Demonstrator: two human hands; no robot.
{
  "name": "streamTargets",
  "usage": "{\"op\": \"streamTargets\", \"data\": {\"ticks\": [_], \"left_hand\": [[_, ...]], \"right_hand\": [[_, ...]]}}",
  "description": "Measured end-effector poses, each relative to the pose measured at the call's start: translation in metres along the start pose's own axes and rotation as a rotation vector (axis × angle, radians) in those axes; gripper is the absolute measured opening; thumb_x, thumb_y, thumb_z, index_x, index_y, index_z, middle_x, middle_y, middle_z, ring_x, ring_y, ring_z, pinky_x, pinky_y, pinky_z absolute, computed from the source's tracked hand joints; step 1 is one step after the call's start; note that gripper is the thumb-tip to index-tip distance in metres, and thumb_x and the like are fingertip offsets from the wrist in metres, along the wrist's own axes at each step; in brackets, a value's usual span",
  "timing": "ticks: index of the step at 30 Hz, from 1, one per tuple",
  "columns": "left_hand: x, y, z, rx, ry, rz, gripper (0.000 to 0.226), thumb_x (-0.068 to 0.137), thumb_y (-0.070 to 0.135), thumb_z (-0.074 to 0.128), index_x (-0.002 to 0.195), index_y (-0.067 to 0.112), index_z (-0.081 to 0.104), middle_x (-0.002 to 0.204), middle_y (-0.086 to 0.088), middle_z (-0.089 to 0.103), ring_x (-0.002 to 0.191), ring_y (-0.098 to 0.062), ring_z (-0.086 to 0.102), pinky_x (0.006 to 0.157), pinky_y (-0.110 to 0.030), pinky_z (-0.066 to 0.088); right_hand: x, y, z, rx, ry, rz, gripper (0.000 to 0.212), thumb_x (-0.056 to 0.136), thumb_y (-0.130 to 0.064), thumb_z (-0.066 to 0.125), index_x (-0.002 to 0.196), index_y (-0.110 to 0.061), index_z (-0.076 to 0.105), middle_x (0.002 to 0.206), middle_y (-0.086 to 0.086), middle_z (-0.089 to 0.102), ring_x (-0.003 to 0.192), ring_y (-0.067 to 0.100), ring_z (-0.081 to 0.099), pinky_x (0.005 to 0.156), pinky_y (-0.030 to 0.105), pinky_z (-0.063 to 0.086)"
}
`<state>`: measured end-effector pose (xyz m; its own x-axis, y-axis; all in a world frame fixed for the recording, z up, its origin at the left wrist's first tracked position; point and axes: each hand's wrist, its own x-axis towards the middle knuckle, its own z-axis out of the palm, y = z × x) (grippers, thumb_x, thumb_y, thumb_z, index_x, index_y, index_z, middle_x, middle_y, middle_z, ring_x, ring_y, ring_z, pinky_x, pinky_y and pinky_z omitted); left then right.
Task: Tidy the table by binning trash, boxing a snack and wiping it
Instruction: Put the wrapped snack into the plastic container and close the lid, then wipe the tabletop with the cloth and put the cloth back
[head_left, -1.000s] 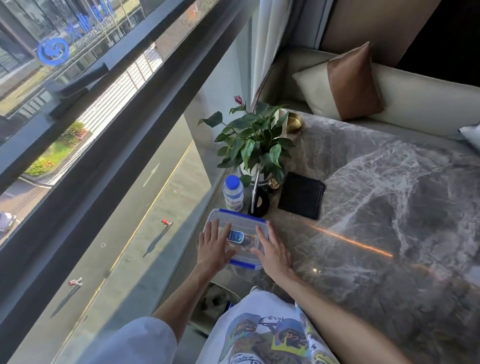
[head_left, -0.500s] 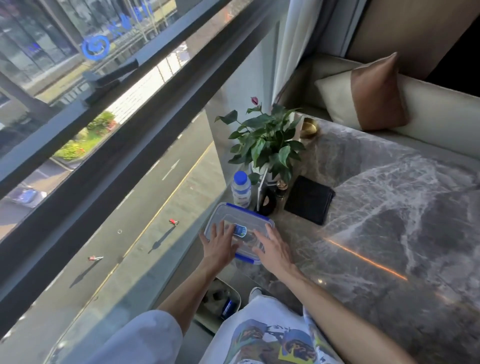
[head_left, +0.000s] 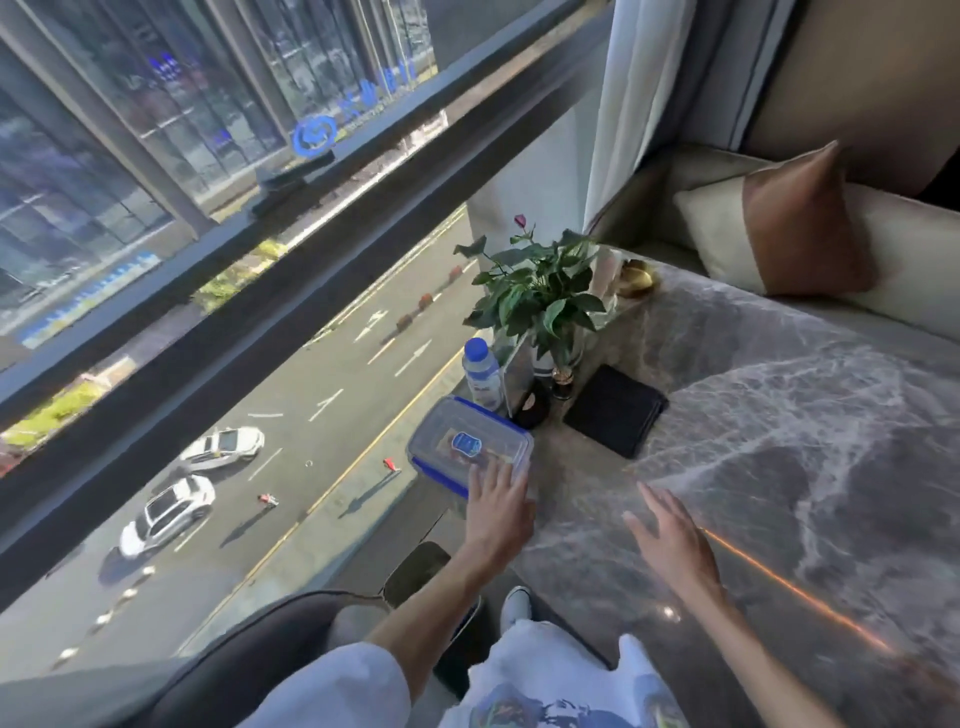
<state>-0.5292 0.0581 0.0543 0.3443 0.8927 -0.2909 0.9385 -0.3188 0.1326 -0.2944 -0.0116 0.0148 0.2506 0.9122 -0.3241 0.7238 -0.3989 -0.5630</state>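
A clear plastic box (head_left: 460, 434) with a blue-edged lid sits at the marble table's (head_left: 753, 441) near left corner, by the window. A snack with a blue label (head_left: 466, 444) shows through the lid. My left hand (head_left: 496, 512) lies flat with its fingertips on the box's near right end. My right hand (head_left: 672, 538) hovers open over the table, to the right of the box and apart from it. A folded black cloth (head_left: 615, 409) lies on the table beyond the box.
A blue-capped water bottle (head_left: 483, 375) and a potted plant (head_left: 545, 306) stand behind the box along the window. A small dark bin (head_left: 415, 571) sits on the floor below the table edge. A cushioned bench with a pillow (head_left: 779, 228) runs along the far side.
My right hand has come off the box lid and moved right over the table. My left hand has shifted to the box's near right end. The camera tilted up.
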Motion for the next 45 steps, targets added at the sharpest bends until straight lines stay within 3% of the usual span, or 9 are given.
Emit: {"op": "streamTargets", "data": {"ticks": [7, 11, 15, 19, 23, 31, 37, 41, 45], "left_hand": [[0.007, 0.079, 0.008, -0.106, -0.048, -0.055, 0.052, 0.098, 0.048, 0.033, 0.14, 0.019, 0.044, 0.142, -0.004, 0.049, 0.137, -0.025, 0.039, 0.118, -0.049, 0.02], [0.03, 0.103, 0.006, -0.323, -0.149, -0.128, 0.052, 0.098, 0.047, 0.038, 0.141, 0.02, 0.045, 0.14, -0.007, 0.055, 0.129, -0.027, 0.052, 0.106, -0.039, 0.04], [0.082, 0.112, -0.011, -0.406, -0.175, -0.172, 0.041, 0.097, 0.041, 0.043, 0.129, 0.018, 0.054, 0.13, -0.01, 0.061, 0.12, -0.032, 0.057, 0.096, -0.038, 0.046], [0.152, 0.106, -0.021, -0.491, -0.18, -0.195, 0.033, 0.096, 0.031, 0.047, 0.118, 0.009, 0.06, 0.119, -0.017, 0.066, 0.114, -0.037, 0.059, 0.092, -0.039, 0.048], [0.215, 0.094, -0.012, -0.52, -0.251, -0.28, 0.04, 0.097, 0.026, 0.046, 0.132, 0.008, 0.053, 0.132, -0.018, 0.059, 0.125, -0.036, 0.054, 0.102, -0.039, 0.043], [0.259, 0.075, 0.03, -0.418, -0.293, -0.356, 0.044, 0.099, 0.031, 0.045, 0.136, 0.006, 0.043, 0.139, -0.018, 0.049, 0.127, -0.037, 0.051, 0.1, -0.045, 0.044], [0.269, 0.084, 0.042, -0.321, -0.249, -0.307, 0.051, 0.099, 0.033, 0.047, 0.139, 0.001, 0.039, 0.134, -0.021, 0.053, 0.125, -0.036, 0.051, 0.101, -0.043, 0.043], [0.269, 0.092, 0.042, -0.333, -0.235, -0.288, 0.039, 0.096, 0.017, 0.046, 0.13, -0.002, 0.045, 0.129, -0.023, 0.057, 0.123, -0.038, 0.052, 0.1, -0.043, 0.041], [0.266, 0.093, 0.033, -0.397, -0.187, -0.267, 0.035, 0.091, 0.018, 0.049, 0.12, 0.001, 0.054, 0.128, -0.026, 0.05, 0.119, -0.042, 0.047, 0.102, -0.043, 0.037]], "right_hand": [[-0.011, 0.051, -0.043, 0.027, 0.038, 0.005, 0.055, 0.096, -0.035, 0.056, 0.144, -0.011, 0.046, 0.154, 0.008, 0.041, 0.145, 0.023, 0.033, 0.116, 0.036, 0.031], [-0.007, 0.067, -0.051, 0.066, 0.065, 0.067, 0.054, 0.095, -0.035, 0.059, 0.142, -0.012, 0.049, 0.152, 0.009, 0.044, 0.142, 0.024, 0.038, 0.114, 0.035, 0.032], [0.015, 0.069, -0.054, 0.122, 0.084, 0.145, 0.053, 0.095, -0.037, 0.057, 0.141, -0.011, 0.05, 0.149, 0.008, 0.048, 0.14, 0.024, 0.04, 0.113, 0.034, 0.033], [0.052, 0.05, -0.048, 0.199, 0.064, 0.247, 0.048, 0.096, -0.031, 0.055, 0.141, -0.016, 0.05, 0.148, 0.004, 0.05, 0.137, 0.02, 0.045, 0.111, 0.03, 0.035], [0.105, 0.024, -0.032, 0.211, -0.014, 0.259, 0.048, 0.097, -0.028, 0.052, 0.144, -0.017, 0.047, 0.15, 0.003, 0.048, 0.137, 0.016, 0.046, 0.111, 0.026, 0.034], [0.181, -0.014, 0.013, 0.03, -0.352, 0.218, 0.062, 0.1, -0.033, 0.045, 0.155, -0.02, 0.022, 0.163, 0.006, 0.02, 0.151, 0.023, 0.016, 0.123, 0.034, 0.018], [0.178, -0.007, 0.016, 0.009, -0.434, 0.265, 0.062, 0.101, -0.038, 0.042, 0.155, -0.019, 0.02, 0.165, 0.003, 0.013, 0.153, 0.025, 0.006, 0.124, 0.036, 0.013], [0.171, -0.006, 0.004, 0.161, -0.407, 0.301, 0.06, 0.102, -0.036, 0.044, 0.155, -0.019, 0.022, 0.164, 0.003, 0.016, 0.153, 0.021, 0.007, 0.122, 0.031, 0.011], [0.162, -0.007, -0.02, 0.451, -0.202, 0.404, 0.056, 0.101, -0.039, 0.045, 0.152, -0.022, 0.031, 0.158, 0.005, 0.033, 0.145, 0.017, 0.031, 0.116, 0.027, 0.025]]}}
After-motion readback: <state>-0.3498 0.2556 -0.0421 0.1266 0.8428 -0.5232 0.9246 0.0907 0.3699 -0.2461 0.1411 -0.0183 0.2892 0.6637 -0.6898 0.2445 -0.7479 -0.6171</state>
